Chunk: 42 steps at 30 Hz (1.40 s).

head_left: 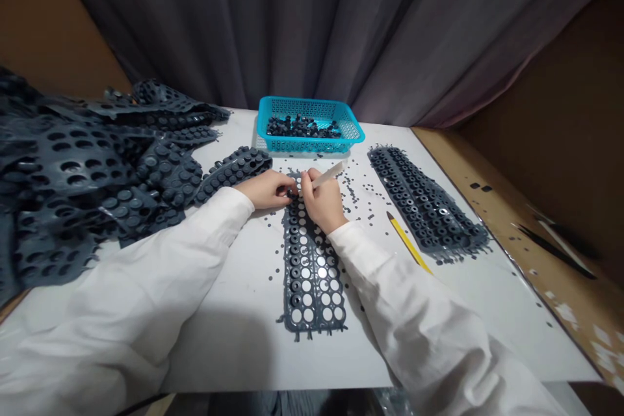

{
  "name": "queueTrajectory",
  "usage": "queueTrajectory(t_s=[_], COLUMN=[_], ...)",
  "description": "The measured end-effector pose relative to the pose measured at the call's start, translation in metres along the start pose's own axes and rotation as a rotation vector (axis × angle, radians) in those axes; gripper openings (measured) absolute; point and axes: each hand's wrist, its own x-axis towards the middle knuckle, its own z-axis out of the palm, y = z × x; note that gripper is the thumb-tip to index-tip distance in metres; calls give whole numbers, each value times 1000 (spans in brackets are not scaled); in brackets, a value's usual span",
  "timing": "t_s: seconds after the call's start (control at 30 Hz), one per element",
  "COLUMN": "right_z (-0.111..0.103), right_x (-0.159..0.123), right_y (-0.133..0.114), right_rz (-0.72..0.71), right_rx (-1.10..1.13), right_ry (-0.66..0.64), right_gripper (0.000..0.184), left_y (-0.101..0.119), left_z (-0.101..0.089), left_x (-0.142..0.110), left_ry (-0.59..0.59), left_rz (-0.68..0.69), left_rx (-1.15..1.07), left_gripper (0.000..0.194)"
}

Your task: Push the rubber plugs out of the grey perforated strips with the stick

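At nine o'clock from the hands, a heap of dark grey rubber sheets [63, 169] with moulded domes sprawls over the white bench [224, 351]. The left hand [266, 190] has its fingertips drawn together at the top of a punched rubber strip [312, 279], though whether they clamp it is hidden. At twelve o'clock sits a blue plastic basket [309, 144] of black rubber pieces [302, 127]. The right hand [324, 201] closes on a slim pale tool [329, 173], with a yellow pencil [407, 240] at four o'clock and a studded rubber strip [419, 198] at two

Two hands [266, 190] [322, 203], one blue basket [311, 103], one pencil [408, 244]
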Motion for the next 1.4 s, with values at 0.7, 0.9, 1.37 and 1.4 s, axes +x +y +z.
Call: queueTrajectory(t_s=[0.7,0.9,1.37,1.4], right_z=[15,16,2,2], right_x=[-5,-4,-9,-10], right_y=[3,5,10,9], right_rz=[28,32,87,71], right_rx=[-259,-162,268,245], right_ry=[-165,-131,-101,-105], right_gripper=[30,27,35,35], left_y=[-8,-2,10,12], left_z=[10,-1,0,0], left_x=[3,8,-2,-3], left_ry=[223,434,115,101], left_rz=[-139,-359,-279,-270], left_rx=[-284,-750,-394,-335], left_gripper=[13,8,13,14])
